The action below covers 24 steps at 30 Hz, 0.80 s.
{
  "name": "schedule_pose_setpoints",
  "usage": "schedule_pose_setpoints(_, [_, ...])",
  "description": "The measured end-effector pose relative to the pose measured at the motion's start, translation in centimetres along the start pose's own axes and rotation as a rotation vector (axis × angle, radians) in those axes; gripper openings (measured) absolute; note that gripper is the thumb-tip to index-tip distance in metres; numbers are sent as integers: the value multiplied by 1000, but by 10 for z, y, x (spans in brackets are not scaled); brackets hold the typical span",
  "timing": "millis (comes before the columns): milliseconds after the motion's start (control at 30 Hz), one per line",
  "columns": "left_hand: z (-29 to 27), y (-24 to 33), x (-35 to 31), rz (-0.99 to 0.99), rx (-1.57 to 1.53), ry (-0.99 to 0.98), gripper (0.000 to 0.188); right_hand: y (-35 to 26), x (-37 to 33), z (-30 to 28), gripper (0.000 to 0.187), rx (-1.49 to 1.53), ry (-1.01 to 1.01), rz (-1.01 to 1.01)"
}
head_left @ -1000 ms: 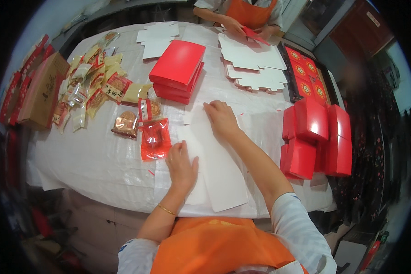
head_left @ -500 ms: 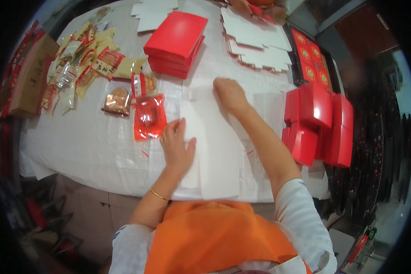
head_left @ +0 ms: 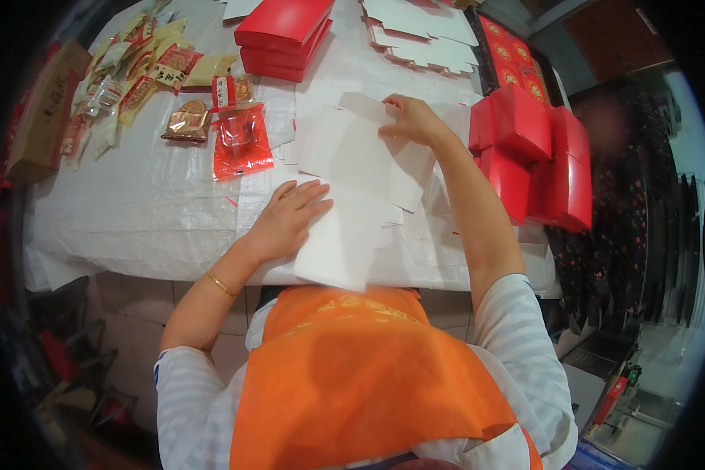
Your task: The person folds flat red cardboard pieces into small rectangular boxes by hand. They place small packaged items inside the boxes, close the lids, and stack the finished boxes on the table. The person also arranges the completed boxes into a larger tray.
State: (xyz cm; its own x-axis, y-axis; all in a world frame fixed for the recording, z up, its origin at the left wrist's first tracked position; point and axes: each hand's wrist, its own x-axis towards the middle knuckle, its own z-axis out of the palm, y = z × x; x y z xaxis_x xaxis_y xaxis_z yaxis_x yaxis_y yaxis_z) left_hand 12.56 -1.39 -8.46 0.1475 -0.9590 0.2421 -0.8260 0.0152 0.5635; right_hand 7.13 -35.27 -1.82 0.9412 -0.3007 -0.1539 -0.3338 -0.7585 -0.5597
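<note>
A flat white cardboard box blank [head_left: 341, 223] lies in front of me, its lower end at the table's near edge. My left hand [head_left: 283, 219] rests on its left side with the fingers stretched out. At the blank's upper right, my right hand [head_left: 413, 121] pinches a white flap between thumb and fingers. The flap is partly raised and throws a shadow. Just beyond my left hand is a snack in a red wrapper [head_left: 243, 141], with a brown-wrapped round cake [head_left: 186, 122] beside it.
Stacked red boxes [head_left: 284, 25] stand beyond the blank; more red boxes [head_left: 517, 125] are piled at right. Flat white blanks [head_left: 423, 51] lie at the far side. Wrapped snacks [head_left: 137, 86] are heaped at left beside a brown carton [head_left: 48, 113]. A patterned red tray [head_left: 513, 59] sits far right.
The blank has turned, and a flap at its upper right now stands raised in my right hand. My left hand has flattened onto it. The whole view has shifted, placing the table higher.
</note>
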Motion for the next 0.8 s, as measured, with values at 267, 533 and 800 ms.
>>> schedule_pose_setpoints(267, [-5, -3, 1, 25, 0, -25, 56, -54, -91, 52, 43, -401, 534, -376])
schedule_pose_setpoints(533, [-33, 4, 5, 61, 13, -225, 53, -29, -113, 44, 31, -159, 414, -144])
schedule_pose_setpoints(800, [-22, 1, 31, 188, -70, -118, 41, -4, -50, 44, 28, 16, 103, 21])
